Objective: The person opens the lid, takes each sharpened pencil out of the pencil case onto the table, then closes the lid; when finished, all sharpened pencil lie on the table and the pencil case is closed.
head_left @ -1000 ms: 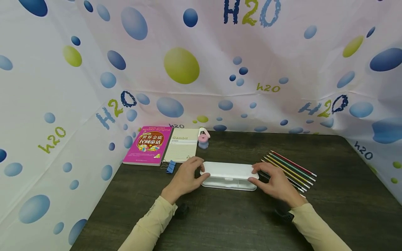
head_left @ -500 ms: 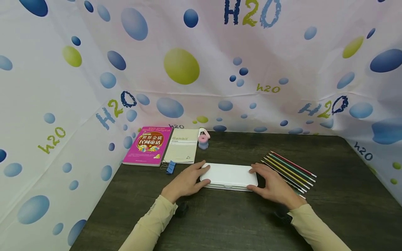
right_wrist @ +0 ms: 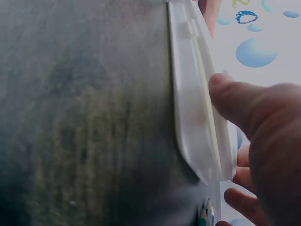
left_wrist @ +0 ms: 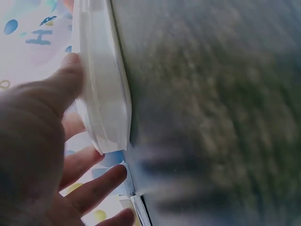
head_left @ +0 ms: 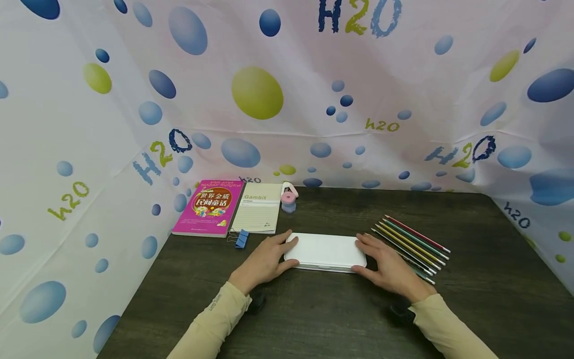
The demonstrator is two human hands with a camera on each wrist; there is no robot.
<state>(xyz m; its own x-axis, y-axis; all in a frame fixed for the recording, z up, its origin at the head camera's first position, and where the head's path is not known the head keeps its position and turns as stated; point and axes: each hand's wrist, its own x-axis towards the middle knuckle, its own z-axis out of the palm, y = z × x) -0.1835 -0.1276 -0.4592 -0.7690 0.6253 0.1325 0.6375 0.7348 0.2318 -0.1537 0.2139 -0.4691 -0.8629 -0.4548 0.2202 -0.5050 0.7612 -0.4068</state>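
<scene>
A white plastic pencil case (head_left: 326,251) lies on the dark table with its lid down. My left hand (head_left: 264,257) holds its left end, thumb at the front edge and index finger near the back corner. At the other end my right hand (head_left: 390,264) holds it the same way. In the left wrist view the thumb touches the lid edge of the case (left_wrist: 106,89), other fingers spread behind its end. The right wrist view shows a thin gap between lid and base of the case (right_wrist: 190,103). What lies inside is hidden.
Several pencils (head_left: 412,244) lie fanned just right of the case, partly behind the right hand. At the back left are a pink book (head_left: 210,208), a notebook (head_left: 257,212), a blue binder clip (head_left: 241,239) and a small pink-and-white item (head_left: 288,197). A printed sheet hangs behind.
The case's lid has come down from partly raised to lying over the base, both hands moving down with it. Between half a second ago and now the hands barely moved.
</scene>
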